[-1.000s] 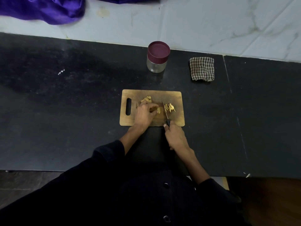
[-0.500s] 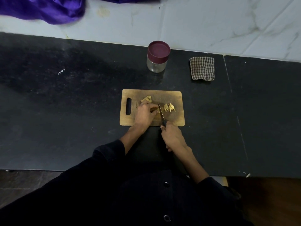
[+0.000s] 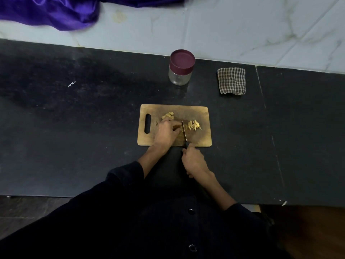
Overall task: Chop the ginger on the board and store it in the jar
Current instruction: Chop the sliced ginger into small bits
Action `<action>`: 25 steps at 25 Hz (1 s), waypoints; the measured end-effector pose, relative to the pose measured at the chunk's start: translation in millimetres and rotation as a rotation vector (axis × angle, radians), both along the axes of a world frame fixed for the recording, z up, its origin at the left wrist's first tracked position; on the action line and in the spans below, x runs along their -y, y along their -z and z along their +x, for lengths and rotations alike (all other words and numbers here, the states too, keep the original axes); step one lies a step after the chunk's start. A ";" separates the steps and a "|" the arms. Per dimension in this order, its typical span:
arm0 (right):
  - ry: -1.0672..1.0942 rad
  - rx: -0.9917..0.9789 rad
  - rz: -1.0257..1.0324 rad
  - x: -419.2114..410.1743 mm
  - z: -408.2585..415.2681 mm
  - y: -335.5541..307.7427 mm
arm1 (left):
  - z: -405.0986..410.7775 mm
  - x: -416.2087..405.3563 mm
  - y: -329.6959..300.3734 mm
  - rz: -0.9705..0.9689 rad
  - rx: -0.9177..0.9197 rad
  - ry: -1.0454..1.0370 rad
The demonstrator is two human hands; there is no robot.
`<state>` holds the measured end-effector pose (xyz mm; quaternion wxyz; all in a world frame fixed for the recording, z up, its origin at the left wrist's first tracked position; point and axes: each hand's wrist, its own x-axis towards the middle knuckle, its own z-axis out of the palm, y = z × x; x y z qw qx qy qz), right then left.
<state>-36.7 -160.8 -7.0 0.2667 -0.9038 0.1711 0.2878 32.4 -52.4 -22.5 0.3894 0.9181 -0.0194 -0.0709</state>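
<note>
While my left hand [image 3: 166, 132] presses curled fingers on the ginger [image 3: 178, 128], my right hand [image 3: 194, 161], wrapped round the knife [image 3: 184, 132], should cut at 3 o'clock, fingertips tucked.

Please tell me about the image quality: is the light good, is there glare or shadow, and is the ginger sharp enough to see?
Head view: dim light, so the black counter loses detail; a soft sheen and dark shadow lie across its left part. Wide-angle lens bends the counter edges. The cut ginger by the knife shows as a soft yellow pile, its single pieces unclear. The jar is fairly sharp.
</note>
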 end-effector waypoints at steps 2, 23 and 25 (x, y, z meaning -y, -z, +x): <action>0.007 -0.020 -0.002 1.7 1.3 -1.1 | 0.8 -0.2 -2.1 0.005 -0.002 0.007; 0.026 0.024 0.080 9.4 -6.3 -21.4 | -9.4 0.6 -0.8 0.005 0.032 0.023; 0.015 0.020 0.073 8.8 -4.6 -21.9 | -11.2 2.1 -0.6 0.044 0.032 0.050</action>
